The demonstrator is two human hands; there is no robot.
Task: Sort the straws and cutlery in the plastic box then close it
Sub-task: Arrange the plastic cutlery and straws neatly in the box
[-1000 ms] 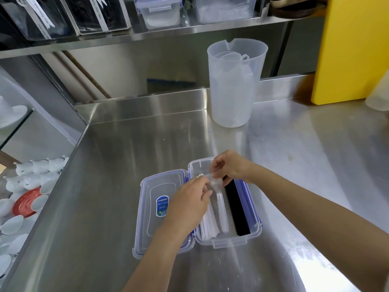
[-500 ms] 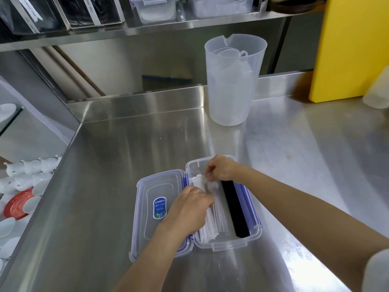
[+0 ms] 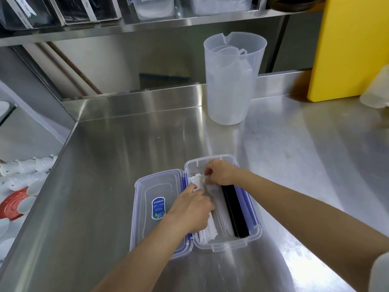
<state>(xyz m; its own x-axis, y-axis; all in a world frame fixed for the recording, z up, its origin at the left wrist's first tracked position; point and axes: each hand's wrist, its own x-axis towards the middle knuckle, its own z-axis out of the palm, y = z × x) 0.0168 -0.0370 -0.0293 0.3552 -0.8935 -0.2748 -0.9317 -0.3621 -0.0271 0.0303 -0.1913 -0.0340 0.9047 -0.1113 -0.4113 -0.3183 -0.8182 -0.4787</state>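
Note:
A clear plastic box (image 3: 229, 243) with blue clips stands open on the steel counter. Its lid (image 3: 155, 186), with a blue sticker, lies flat to the left. Inside lie white wrapped straws (image 3: 208, 230) on the left, clear wrapped cutlery (image 3: 219, 209) in the middle and black straws (image 3: 235, 216) on the right. My left hand (image 3: 192, 209) rests on the white straws, fingers pressing them down. My right hand (image 3: 221, 172) is at the box's far end, fingers pinched on the top of the clear cutlery packets.
A translucent measuring jug (image 3: 231, 81) with smaller cups inside stands behind the box. A yellow board (image 3: 349, 45) leans at the back right. White cups and a red saucer (image 3: 12, 204) sit below the counter's left edge. A shelf (image 3: 147, 24) with containers hangs overhead.
Both hands have sunk lower into the box. The clear cutlery packets, held above the box a second ago, now lie inside between the white and black straws.

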